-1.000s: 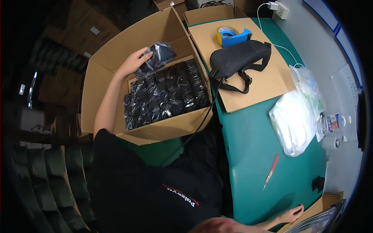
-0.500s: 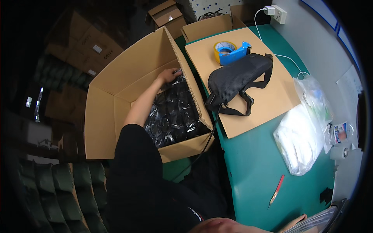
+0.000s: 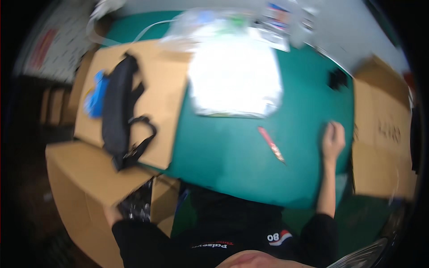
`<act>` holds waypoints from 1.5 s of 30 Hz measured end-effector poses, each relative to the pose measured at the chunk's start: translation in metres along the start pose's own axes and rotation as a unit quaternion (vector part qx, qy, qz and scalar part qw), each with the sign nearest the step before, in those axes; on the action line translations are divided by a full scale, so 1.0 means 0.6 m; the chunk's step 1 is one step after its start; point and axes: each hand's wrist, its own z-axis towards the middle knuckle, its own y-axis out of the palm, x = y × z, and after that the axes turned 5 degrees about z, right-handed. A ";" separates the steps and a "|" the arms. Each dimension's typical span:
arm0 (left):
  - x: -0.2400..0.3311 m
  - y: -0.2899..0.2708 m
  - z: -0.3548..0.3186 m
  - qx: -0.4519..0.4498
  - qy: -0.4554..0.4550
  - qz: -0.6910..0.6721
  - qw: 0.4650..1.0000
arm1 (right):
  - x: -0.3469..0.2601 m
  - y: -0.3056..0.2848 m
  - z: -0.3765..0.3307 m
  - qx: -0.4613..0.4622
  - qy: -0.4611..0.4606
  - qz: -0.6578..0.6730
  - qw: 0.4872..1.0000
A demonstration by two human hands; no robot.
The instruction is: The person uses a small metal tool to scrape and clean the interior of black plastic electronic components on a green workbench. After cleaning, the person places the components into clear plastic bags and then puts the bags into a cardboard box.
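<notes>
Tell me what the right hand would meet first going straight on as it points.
Most likely the small black object, which lies ahead of the right hand near the green table's edge; blur leaves the hand's height unclear.

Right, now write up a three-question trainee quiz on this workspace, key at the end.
1. Multiple choice: the blue tape dispenser lies on the
A. white plastic bag
B. cardboard sheet
C. black pouch

2. True or false: the slim red tool lies on the green tabletop, apart from the right hand.

3. Short answer: why can't the left hand's grip be judged?

Key:
1. B.
2. True.
3. The side of the carton hides it; only part of the left arm shows.
</notes>
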 end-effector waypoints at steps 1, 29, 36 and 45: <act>0.000 0.000 0.003 0.009 0.002 0.000 1.000 | -0.014 -0.004 0.007 -0.014 0.013 0.001 1.000; -0.007 0.155 -0.129 0.272 -0.422 0.068 0.862 | 0.006 -0.022 -0.021 0.061 -0.024 0.051 0.997; 0.034 0.148 -0.182 0.062 -0.316 -0.088 0.943 | 0.020 -0.007 -0.035 0.033 -0.026 0.044 0.998; 0.110 0.003 -0.248 0.375 -0.165 -0.171 0.896 | 0.073 0.001 -0.038 0.064 -0.045 0.031 0.996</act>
